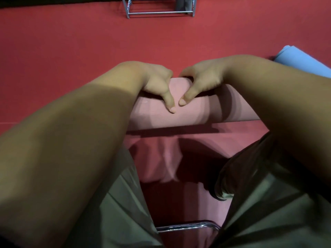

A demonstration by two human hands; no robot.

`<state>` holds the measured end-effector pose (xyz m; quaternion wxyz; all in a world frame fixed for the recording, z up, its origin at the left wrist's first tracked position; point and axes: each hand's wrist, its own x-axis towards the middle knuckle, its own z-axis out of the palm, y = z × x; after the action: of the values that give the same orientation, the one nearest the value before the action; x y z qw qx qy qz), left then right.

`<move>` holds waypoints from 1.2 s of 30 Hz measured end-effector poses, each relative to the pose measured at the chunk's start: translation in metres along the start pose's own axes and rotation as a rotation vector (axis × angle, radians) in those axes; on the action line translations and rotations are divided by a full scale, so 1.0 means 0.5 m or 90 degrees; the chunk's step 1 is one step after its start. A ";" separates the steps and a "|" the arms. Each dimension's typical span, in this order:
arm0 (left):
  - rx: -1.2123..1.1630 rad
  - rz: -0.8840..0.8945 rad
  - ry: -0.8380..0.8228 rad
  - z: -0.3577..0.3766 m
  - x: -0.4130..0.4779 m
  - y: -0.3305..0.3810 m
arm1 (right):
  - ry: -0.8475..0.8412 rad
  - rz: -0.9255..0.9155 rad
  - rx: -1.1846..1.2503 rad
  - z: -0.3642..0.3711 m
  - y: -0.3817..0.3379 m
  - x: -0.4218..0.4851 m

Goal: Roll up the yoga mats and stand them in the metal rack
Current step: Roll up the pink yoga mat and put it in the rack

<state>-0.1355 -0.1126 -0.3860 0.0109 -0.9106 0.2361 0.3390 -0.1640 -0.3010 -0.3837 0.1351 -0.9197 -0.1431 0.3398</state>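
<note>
Centre frame: left hand (pixel 157 85) and right hand (pixel 200 81) both grip the pink mat roll (pixel 179 111) (thumbs nearly touching). Metal rack (pixel 159 8) top centre.

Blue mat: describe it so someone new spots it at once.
The red floor fills the upper half of the head view. Follow it right from the pink roll gripped by the left hand and right hand, to the frame's right edge, beyond the right forearm. The blue mat lies there, cut off by the frame, the only blue thing among reds and pinks.
</note>
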 end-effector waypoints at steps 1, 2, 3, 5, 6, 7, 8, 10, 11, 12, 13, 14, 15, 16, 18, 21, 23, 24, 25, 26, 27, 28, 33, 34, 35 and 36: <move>-0.016 0.002 -0.007 -0.003 0.002 -0.005 | -0.006 -0.005 -0.010 0.000 -0.002 0.000; -0.032 0.003 -0.011 -0.006 0.003 -0.009 | -0.010 -0.009 -0.026 0.002 -0.005 0.000; -0.046 0.003 -0.015 -0.007 0.003 -0.012 | -0.008 -0.014 -0.046 0.006 -0.008 0.001; -0.057 0.000 -0.018 -0.008 0.004 -0.013 | 0.007 -0.015 -0.078 0.013 -0.011 0.006; -0.058 0.000 -0.020 -0.008 0.005 -0.013 | 0.016 -0.013 -0.090 0.015 -0.012 0.007; -0.061 -0.001 -0.023 -0.006 0.007 -0.012 | 0.024 -0.011 -0.103 0.014 -0.013 0.005; -0.063 -0.001 -0.026 -0.004 0.010 -0.011 | 0.028 -0.005 -0.113 0.012 -0.014 0.004; -0.067 0.007 -0.019 -0.004 0.011 -0.004 | 0.028 0.009 -0.106 0.008 -0.009 0.003; -0.069 0.015 -0.011 -0.005 0.009 0.000 | 0.022 0.014 -0.092 0.006 -0.005 0.003; -0.069 0.024 0.000 -0.007 0.008 0.004 | 0.013 0.020 -0.071 0.003 0.003 0.003; -0.068 0.035 0.011 -0.009 0.004 0.008 | 0.004 0.026 -0.047 0.001 0.011 0.003; -0.065 0.048 0.018 -0.009 0.002 0.011 | -0.005 0.035 -0.021 0.000 0.020 0.003; -0.059 0.058 0.021 -0.009 -0.001 0.015 | -0.011 0.042 0.006 -0.001 0.028 0.001; -0.049 0.067 0.019 -0.006 -0.003 0.019 | -0.016 0.049 0.033 -0.001 0.035 0.000; -0.019 0.075 0.010 0.001 -0.005 0.027 | -0.030 0.057 0.082 -0.001 0.043 -0.001; 0.017 0.056 0.012 0.008 -0.005 0.030 | -0.041 0.067 0.097 0.002 0.037 0.002; 0.038 0.039 0.024 0.008 -0.006 0.029 | -0.044 0.072 0.100 0.004 0.032 0.005; 0.045 0.035 0.029 0.007 -0.007 0.027 | -0.047 0.073 0.101 0.005 0.030 0.007; 0.045 0.033 0.032 0.007 -0.007 0.026 | -0.048 0.070 0.101 0.006 0.028 0.008; 0.038 0.031 0.030 0.006 -0.008 0.024 | -0.047 0.066 0.100 0.006 0.025 0.009; 0.026 0.027 0.027 0.004 -0.009 0.020 | -0.045 0.058 0.094 0.005 0.020 0.008; 0.012 0.023 0.020 0.002 -0.008 0.014 | -0.042 0.048 0.083 0.003 0.015 0.006; -0.084 0.006 -0.015 -0.005 0.002 -0.020 | -0.056 0.017 -0.004 0.004 -0.008 0.000; -0.109 -0.002 -0.019 -0.005 0.003 -0.026 | -0.047 0.024 -0.035 0.009 -0.012 0.002; -0.132 -0.012 -0.022 -0.004 0.005 -0.032 | -0.033 0.027 -0.064 0.013 -0.016 0.004; -0.150 -0.022 -0.028 -0.003 0.006 -0.036 | -0.019 0.026 -0.082 0.017 -0.019 0.007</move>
<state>-0.1248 -0.0984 -0.3895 -0.0851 -0.9018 0.1789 0.3841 -0.1686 -0.2897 -0.3889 0.0664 -0.9241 -0.1478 0.3460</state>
